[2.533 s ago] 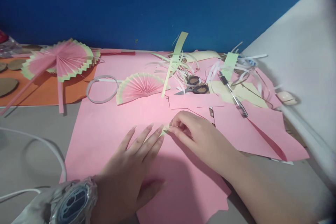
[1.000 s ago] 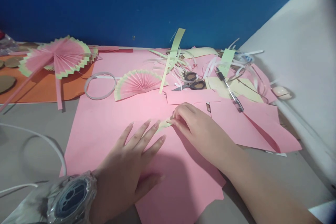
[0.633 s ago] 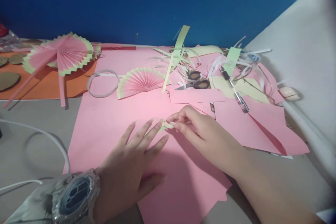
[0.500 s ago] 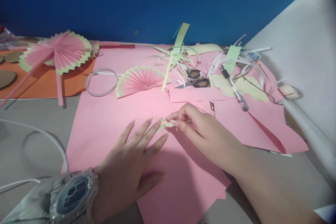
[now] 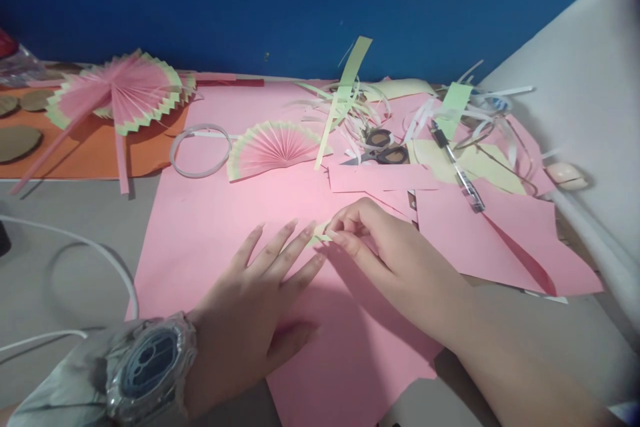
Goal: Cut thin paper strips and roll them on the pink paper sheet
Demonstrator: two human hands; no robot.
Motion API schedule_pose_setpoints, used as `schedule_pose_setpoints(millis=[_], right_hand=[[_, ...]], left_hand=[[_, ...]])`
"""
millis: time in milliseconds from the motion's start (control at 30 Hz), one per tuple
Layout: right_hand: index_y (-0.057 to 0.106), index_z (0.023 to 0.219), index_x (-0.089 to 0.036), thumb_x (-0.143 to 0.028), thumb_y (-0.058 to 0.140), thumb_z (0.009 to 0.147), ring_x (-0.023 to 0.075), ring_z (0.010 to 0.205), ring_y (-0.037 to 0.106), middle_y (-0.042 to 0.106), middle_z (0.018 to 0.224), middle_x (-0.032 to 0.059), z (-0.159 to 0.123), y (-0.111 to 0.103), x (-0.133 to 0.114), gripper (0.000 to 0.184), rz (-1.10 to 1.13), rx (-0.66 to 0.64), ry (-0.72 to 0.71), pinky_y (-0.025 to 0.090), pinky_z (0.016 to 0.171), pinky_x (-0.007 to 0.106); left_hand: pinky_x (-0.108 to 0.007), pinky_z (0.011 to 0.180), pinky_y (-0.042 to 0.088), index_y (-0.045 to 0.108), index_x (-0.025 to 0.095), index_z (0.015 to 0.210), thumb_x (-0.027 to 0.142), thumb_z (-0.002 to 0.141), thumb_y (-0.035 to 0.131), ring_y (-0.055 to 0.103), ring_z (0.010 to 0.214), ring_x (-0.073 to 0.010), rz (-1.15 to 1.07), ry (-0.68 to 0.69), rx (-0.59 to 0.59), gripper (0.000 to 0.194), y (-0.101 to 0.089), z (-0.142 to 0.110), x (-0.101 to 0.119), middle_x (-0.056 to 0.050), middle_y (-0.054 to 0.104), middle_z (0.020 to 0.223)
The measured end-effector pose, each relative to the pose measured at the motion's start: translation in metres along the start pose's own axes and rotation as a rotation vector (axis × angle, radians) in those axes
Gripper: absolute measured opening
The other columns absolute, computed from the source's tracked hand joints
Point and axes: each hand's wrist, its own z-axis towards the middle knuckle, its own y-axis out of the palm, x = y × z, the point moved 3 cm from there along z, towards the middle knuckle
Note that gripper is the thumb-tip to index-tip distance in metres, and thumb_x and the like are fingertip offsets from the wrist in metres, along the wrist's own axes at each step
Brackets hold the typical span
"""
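Observation:
My left hand [image 5: 260,300] lies with fingers spread on a large pink sheet of paper [image 5: 185,233]. Its fingertips touch the left end of a small pale green and cream piece of paper [image 5: 319,236]. Over the other end, my right hand [image 5: 375,240] has thumb and fingers pinched on that piece, hiding part of it. Just beyond the hands rests a half-round pleated paper fan [image 5: 280,149], pink with a pale green rim. A narrow pink strip [image 5: 380,177] lies in front of black-handled scissors [image 5: 379,147].
A larger pleated fan with two pink sticks [image 5: 143,90] lies on orange paper [image 5: 145,155] at the left. A tape ring [image 5: 174,153] is beside the small fan. Paper shreds [image 5: 355,113] pile at the back; a pen [image 5: 457,167] rests on folded pink paper [image 5: 445,233]. A white cable [image 5: 107,260] curves at left.
The whole view has shifted slightly, so things sit a little further right. My right hand's fingers have curled a bit more around the small paper piece; my left hand stays flat.

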Motion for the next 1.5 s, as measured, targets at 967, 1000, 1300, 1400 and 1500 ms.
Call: schedule_pose_setpoints(millis=[967,1000,1300,1400,1500], right_hand=[[0.044,0.073,-0.020,-0.023,0.048,0.092,0.0124,0.066,0.049,0.052,0.076,-0.0024,0.013,0.006,0.006,0.019,-0.209,0.024,-0.070,0.034,0.058,0.026],[0.044,0.073,-0.020,-0.022,0.047,0.092,0.0127,0.066,0.049,0.052,0.076,-0.0019,0.013,0.006,0.006,0.019,-0.224,0.022,-0.077,0.033,0.057,0.026],[0.042,0.074,-0.020,-0.020,0.044,0.093,0.0137,0.066,0.048,0.052,0.078,-0.0009,0.013,0.006,0.008,0.018,-0.233,0.000,-0.092,0.032,0.056,0.026],[0.043,0.075,-0.021,-0.019,0.042,0.093,0.0137,0.065,0.048,0.051,0.077,-0.0008,0.011,0.006,0.008,0.018,-0.241,0.010,-0.092,0.032,0.056,0.026],[0.042,0.076,-0.021,-0.017,0.042,0.093,0.0141,0.067,0.048,0.051,0.079,-0.0006,0.010,0.007,0.009,0.017,-0.263,0.014,-0.097,0.033,0.058,0.027]], left_hand=[[-0.049,0.110,0.012,0.043,0.012,0.135,0.055,0.082,0.049,0.027,0.135,-0.0332,0.172,0.010,0.144,0.069,0.007,-0.022,0.021,-0.019,0.034,0.146],[-0.050,0.110,0.013,0.043,0.010,0.135,0.057,0.081,0.050,0.028,0.135,-0.0337,0.169,0.005,0.149,0.071,0.007,-0.020,0.019,-0.020,0.035,0.145],[-0.050,0.111,0.013,0.039,0.015,0.138,0.063,0.075,0.049,0.016,0.139,-0.0327,0.023,0.009,0.074,0.080,0.007,-0.001,0.011,-0.015,0.020,0.152],[-0.049,0.111,0.012,0.040,0.016,0.138,0.064,0.076,0.047,0.015,0.140,-0.0311,0.004,-0.018,0.061,0.079,0.007,-0.001,0.011,-0.015,0.020,0.152],[-0.047,0.111,0.011,0.038,0.016,0.139,0.066,0.077,0.044,0.015,0.140,-0.0312,0.011,0.029,0.059,0.079,0.008,-0.002,0.009,-0.016,0.021,0.152]])
